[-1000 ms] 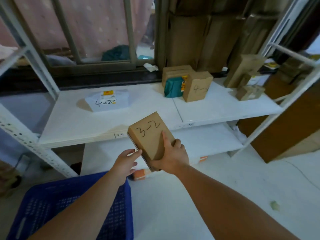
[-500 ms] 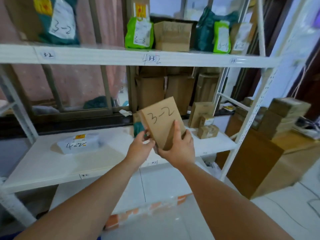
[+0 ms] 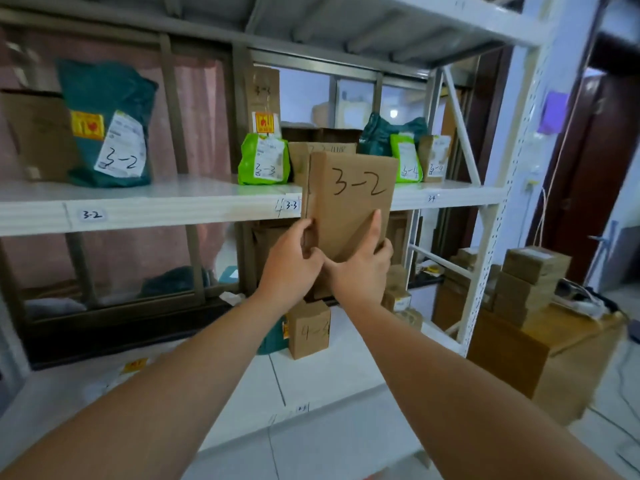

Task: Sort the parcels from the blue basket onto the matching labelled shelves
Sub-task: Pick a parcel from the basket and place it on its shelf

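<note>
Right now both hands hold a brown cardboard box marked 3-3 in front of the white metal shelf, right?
Not 3-3: in the head view the brown cardboard box reads 3-2. The left hand and right hand hold it before the white metal shelf.

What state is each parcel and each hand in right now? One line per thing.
Box marked 3-2: closed, upright, held in the air by both hands.
Left hand: grips the box's left edge.
Right hand: grips the box's lower right corner.
Teal bag: sealed, standing on the shelf.
Green bag: sealed, standing on the shelf.
</note>
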Demonstrator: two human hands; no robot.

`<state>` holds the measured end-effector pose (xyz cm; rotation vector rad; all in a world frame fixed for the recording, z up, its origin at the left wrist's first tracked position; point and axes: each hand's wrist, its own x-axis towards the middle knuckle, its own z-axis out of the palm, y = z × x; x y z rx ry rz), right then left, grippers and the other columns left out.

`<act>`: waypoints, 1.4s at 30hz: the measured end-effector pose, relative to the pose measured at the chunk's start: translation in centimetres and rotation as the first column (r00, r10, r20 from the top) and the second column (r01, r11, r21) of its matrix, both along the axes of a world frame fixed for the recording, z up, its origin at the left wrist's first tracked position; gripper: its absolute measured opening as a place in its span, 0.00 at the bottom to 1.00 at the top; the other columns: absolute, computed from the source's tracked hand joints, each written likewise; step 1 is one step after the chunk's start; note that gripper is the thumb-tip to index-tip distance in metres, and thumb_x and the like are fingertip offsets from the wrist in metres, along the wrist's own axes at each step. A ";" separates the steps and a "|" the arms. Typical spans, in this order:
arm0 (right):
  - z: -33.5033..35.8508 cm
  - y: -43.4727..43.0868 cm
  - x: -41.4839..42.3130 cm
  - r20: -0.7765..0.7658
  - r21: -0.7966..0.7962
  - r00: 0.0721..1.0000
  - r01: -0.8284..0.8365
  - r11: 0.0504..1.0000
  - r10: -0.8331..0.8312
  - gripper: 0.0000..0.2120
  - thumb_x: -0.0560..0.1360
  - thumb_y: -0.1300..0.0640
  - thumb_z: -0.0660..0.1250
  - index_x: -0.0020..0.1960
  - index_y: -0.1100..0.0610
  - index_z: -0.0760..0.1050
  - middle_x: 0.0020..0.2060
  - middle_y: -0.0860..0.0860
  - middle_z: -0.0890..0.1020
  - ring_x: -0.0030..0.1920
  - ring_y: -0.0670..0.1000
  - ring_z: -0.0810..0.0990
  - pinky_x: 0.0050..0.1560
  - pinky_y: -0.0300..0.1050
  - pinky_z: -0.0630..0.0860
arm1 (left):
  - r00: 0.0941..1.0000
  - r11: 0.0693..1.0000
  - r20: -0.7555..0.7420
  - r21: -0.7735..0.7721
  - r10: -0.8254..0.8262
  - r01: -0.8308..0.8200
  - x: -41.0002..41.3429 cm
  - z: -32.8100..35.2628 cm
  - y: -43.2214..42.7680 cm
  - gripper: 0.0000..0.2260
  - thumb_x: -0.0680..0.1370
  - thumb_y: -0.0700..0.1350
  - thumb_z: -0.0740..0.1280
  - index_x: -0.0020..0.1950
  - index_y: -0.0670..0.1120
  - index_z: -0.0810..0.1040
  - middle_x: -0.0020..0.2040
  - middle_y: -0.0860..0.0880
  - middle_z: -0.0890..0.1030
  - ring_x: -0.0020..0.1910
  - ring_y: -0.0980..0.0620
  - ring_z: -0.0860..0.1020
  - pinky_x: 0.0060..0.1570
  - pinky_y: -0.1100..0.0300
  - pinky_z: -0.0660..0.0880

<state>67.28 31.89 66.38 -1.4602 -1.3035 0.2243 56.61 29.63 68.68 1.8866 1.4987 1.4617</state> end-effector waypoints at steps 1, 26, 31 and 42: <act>0.8 0.5 -0.5 0.011 0.020 1.000 0.022 1.000 -0.022 0.53 0.66 0.36 0.71 0.74 0.37 0.35 0.74 0.61 0.53 0.73 0.61 0.59 0.70 0.60 0.64 | 1.000 1.000 0.004 0.020 -0.007 0.007 -0.5 0.6 0.5 0.24 0.78 0.43 0.64 0.73 0.53 0.64 0.66 0.51 0.74 0.62 0.53 0.75 0.63 0.54 0.73; 9.3 7.5 -14.8 0.020 0.231 1.000 -0.018 0.973 0.014 0.54 0.67 0.41 0.73 0.76 0.41 0.36 0.74 0.59 0.53 0.73 0.60 0.59 0.71 0.61 0.63 | 0.990 0.980 0.139 0.200 -0.022 -0.007 -13.3 8.4 5.8 0.23 0.79 0.41 0.62 0.74 0.52 0.62 0.69 0.53 0.71 0.61 0.58 0.73 0.55 0.65 0.71; 10.4 8.4 -19.8 0.023 0.240 0.989 -0.147 0.960 0.146 0.54 0.66 0.40 0.72 0.75 0.41 0.35 0.72 0.63 0.56 0.70 0.62 0.63 0.69 0.60 0.66 | 0.976 0.953 0.153 0.237 0.156 -0.190 -17.0 9.6 6.0 0.22 0.78 0.38 0.62 0.72 0.49 0.65 0.66 0.53 0.72 0.61 0.58 0.72 0.56 0.65 0.70; 10.9 7.5 -30.7 0.289 0.238 0.755 -0.652 0.720 0.589 0.49 0.75 0.51 0.68 0.75 0.42 0.31 0.71 0.57 0.53 0.66 0.55 0.67 0.65 0.49 0.68 | 0.826 0.823 0.302 0.179 0.476 -0.539 -27.7 11.4 3.9 0.22 0.77 0.36 0.60 0.69 0.51 0.65 0.65 0.50 0.73 0.63 0.51 0.72 0.63 0.50 0.72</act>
